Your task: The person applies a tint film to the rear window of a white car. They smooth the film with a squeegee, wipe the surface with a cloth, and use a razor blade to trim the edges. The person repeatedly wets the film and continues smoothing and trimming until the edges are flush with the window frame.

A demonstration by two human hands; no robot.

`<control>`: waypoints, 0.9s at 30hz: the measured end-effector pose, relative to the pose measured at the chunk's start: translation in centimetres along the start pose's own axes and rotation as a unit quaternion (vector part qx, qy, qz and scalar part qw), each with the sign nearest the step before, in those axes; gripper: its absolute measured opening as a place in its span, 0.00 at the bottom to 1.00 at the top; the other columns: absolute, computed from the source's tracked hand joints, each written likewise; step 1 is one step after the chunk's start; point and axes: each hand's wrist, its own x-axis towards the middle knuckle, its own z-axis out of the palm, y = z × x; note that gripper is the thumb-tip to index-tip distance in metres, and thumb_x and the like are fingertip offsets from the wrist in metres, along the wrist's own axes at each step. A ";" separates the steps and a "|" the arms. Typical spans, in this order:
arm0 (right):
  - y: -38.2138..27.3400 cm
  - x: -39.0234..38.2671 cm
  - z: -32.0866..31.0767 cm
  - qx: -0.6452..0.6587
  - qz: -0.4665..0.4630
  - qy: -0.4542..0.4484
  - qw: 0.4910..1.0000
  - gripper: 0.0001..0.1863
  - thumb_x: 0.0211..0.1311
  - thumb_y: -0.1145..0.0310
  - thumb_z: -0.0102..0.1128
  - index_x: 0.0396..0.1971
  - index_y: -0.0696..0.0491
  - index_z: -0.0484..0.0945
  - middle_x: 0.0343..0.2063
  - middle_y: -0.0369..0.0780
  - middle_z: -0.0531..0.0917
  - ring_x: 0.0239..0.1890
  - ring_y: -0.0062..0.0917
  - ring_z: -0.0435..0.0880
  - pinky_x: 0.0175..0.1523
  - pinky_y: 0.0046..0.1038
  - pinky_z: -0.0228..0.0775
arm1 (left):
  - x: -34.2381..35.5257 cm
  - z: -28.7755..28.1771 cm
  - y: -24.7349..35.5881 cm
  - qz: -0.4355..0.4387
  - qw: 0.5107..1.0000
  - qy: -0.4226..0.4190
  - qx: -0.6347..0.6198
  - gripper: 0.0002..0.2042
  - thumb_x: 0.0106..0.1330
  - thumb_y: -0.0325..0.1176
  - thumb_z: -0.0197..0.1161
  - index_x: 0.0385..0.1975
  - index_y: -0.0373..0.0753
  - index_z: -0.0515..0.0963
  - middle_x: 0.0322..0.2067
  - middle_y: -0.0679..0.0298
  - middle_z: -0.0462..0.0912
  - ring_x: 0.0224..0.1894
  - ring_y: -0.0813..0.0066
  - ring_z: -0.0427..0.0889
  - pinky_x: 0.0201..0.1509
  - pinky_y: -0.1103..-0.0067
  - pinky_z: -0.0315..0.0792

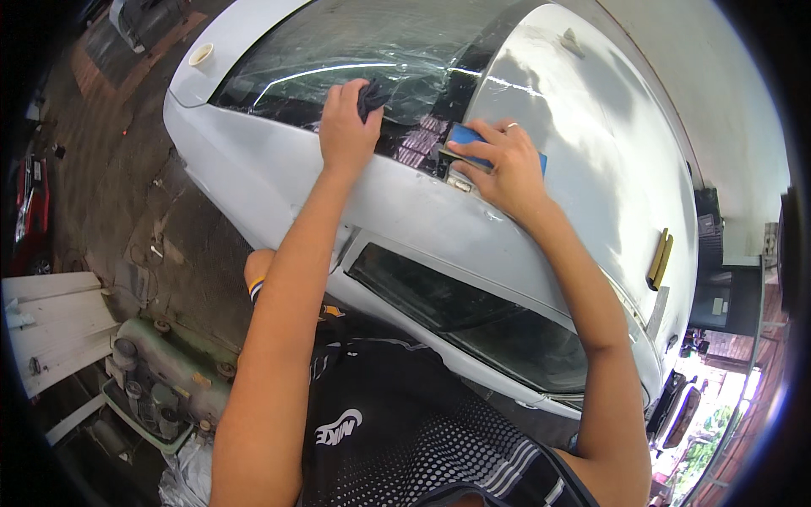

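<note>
My left hand (345, 127) is closed around a bunched dark cloth (372, 100), at the lower edge of the car's sloping window glass (338, 51). That glass carries pale, wet-looking streaks. Farther right, my right hand (511, 165) grips a blue block (470, 145), its fingers over the top and the thumb along the near side. The block rests where the glass meets the light grey roof (541, 93), beside a small bare patch (459, 181) on the body edge. My fingers hide part of the block, and its underside does not show.
A cream cup (201, 55) stands on the car body at the upper left. On the roof lie a folded brownish strip (661, 260) and a small grey piece (571, 42). The side window (465, 313) is below my arms. A green compressor (177, 372) stands lower left.
</note>
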 end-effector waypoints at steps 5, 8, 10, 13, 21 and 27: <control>0.4 -2.7 -2.1 0.010 -0.002 -0.028 1.000 0.16 0.51 0.61 0.79 0.42 0.42 0.92 0.52 0.37 0.87 0.46 0.38 0.80 0.54 0.37 0.74 | 0.2 -0.7 -0.4 -0.021 1.000 -0.005 0.000 0.20 0.60 0.31 0.71 0.53 0.42 0.77 0.45 0.56 0.78 0.48 0.50 0.81 0.50 0.62 0.76; 4.4 -0.3 -1.9 -0.004 0.060 0.009 0.998 0.14 0.54 0.60 0.76 0.42 0.40 0.92 0.47 0.39 0.88 0.46 0.40 0.81 0.52 0.38 0.76 | 0.4 -1.0 -0.4 -0.011 1.000 -0.003 0.005 0.20 0.61 0.30 0.71 0.53 0.42 0.77 0.45 0.56 0.78 0.47 0.50 0.81 0.50 0.62 0.76; 12.7 1.9 -2.8 -0.072 0.170 0.042 0.982 0.15 0.57 0.57 0.74 0.44 0.41 0.92 0.39 0.43 0.89 0.44 0.39 0.81 0.49 0.38 0.76 | 0.4 0.3 0.5 0.002 1.000 -0.011 -0.011 0.19 0.61 0.30 0.71 0.53 0.41 0.77 0.45 0.56 0.78 0.47 0.50 0.80 0.50 0.62 0.76; 14.3 3.7 -2.5 -0.086 0.208 0.029 0.974 0.15 0.57 0.57 0.74 0.44 0.42 0.92 0.41 0.41 0.90 0.44 0.38 0.80 0.50 0.37 0.75 | 0.3 0.2 0.0 0.001 1.000 -0.010 -0.008 0.19 0.61 0.30 0.70 0.53 0.41 0.77 0.45 0.56 0.78 0.48 0.50 0.80 0.50 0.62 0.76; 6.1 -0.8 -2.4 -0.006 0.056 0.034 0.998 0.15 0.51 0.62 0.78 0.41 0.40 0.93 0.46 0.40 0.90 0.44 0.35 0.80 0.49 0.36 0.76 | 0.1 -0.7 -0.6 -0.023 0.999 0.000 -0.023 0.20 0.60 0.29 0.71 0.53 0.41 0.77 0.46 0.55 0.78 0.49 0.49 0.81 0.52 0.63 0.76; 15.5 7.1 -0.1 -0.069 0.195 0.012 0.978 0.14 0.57 0.54 0.74 0.43 0.40 0.92 0.36 0.43 0.89 0.45 0.41 0.81 0.50 0.40 0.77 | 0.2 -0.3 0.1 -0.008 1.000 -0.017 -0.018 0.20 0.60 0.28 0.70 0.53 0.40 0.77 0.45 0.55 0.78 0.50 0.50 0.80 0.53 0.62 0.75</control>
